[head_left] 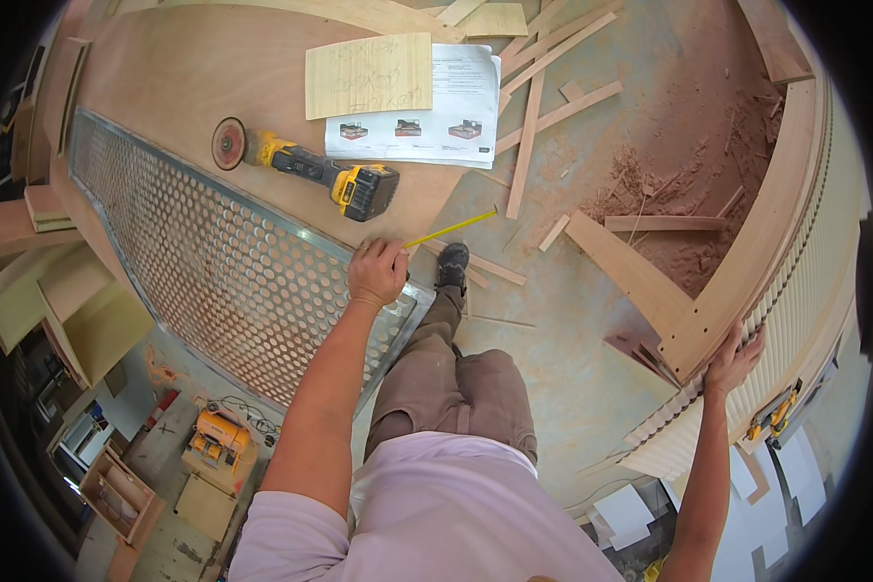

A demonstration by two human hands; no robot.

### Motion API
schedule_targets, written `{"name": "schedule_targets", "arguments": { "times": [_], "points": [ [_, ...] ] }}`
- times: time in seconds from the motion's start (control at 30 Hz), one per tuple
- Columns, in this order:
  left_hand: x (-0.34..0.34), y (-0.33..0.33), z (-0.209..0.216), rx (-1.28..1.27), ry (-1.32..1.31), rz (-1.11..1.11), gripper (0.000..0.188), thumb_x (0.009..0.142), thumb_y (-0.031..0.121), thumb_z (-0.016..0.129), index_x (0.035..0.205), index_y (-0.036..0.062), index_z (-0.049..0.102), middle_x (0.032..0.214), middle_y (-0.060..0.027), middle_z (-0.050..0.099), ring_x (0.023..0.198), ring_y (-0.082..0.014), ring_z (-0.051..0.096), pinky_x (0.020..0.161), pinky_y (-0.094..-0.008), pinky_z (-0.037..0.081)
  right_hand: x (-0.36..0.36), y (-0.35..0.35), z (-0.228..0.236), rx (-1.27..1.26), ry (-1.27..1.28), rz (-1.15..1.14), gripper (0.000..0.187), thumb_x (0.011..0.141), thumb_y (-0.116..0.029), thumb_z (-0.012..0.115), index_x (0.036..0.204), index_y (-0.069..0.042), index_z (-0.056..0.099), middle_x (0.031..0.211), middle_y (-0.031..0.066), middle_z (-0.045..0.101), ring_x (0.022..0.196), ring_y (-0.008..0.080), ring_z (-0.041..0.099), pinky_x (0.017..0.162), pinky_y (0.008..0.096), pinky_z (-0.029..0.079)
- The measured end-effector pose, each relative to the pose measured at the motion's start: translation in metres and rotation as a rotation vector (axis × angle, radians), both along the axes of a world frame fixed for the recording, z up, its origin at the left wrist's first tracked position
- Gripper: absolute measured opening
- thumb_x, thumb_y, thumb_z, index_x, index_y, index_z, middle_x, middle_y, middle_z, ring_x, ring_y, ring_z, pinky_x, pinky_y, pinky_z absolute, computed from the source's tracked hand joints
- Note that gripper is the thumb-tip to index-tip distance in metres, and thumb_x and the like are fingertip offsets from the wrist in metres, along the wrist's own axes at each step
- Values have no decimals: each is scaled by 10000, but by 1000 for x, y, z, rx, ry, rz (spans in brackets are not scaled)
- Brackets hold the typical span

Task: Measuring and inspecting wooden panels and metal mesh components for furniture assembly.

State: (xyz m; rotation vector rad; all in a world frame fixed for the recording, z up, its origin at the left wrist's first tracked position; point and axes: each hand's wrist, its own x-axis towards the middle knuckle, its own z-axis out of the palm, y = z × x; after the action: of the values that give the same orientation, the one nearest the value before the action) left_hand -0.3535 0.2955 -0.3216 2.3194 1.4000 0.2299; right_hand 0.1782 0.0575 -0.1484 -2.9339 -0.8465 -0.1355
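Note:
My left hand (pixel 378 272) is closed above the end of a perforated metal panel (pixel 233 262). From it the yellow blade of a tape measure (pixel 456 226) sticks out to the right; the case is hidden in my fingers. At the right, my right hand (pixel 734 362) curls its fingers over the near corner of a curved wooden frame (pixel 718 330). Pale fluted slats (pixel 684 417) line that frame's outer side. A cordless angle grinder (pixel 310 167) in yellow and black lies on the wooden board beyond my left hand.
A printed sheet (pixel 466 107) lies under a marked wooden offcut (pixel 369 76). Loose wood strips (pixel 529 136) and sawdust (pixel 626 184) cover parts of the floor ahead. My shoe (pixel 453 262) stands beside the metal panel. A yellow machine (pixel 218 436) sits at lower left.

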Motion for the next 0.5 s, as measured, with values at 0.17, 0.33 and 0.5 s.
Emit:
{"name": "schedule_targets", "arguments": {
  "times": [0.17,0.33,0.5],
  "points": [
    [2,1,3,-3,-5,-9,123,819,185,554,886,101,614,786,-94,592,752,-330,554,670,-420,466,1,-1,0,0,-1,9,742,891,-561,468,1390,-27,340,1403,192,365,1305,359,323,1065,441,256],
    [0,0,2,-1,-9,7,119,811,197,566,878,111,613,778,-87,584,759,-324,551,678,-420,466,3,-1,-2,10,3,17,746,889,-564,468,1393,-29,338,1402,201,362,1304,364,324,1063,444,258],
    [2,2,5,1,4,-11,121,828,176,545,887,94,611,791,-97,595,740,-330,554,657,-420,466,1,-1,0,8,-4,14,753,886,-568,472,1392,-27,339,1399,203,365,1301,366,328,1060,444,265]
  ]
}}
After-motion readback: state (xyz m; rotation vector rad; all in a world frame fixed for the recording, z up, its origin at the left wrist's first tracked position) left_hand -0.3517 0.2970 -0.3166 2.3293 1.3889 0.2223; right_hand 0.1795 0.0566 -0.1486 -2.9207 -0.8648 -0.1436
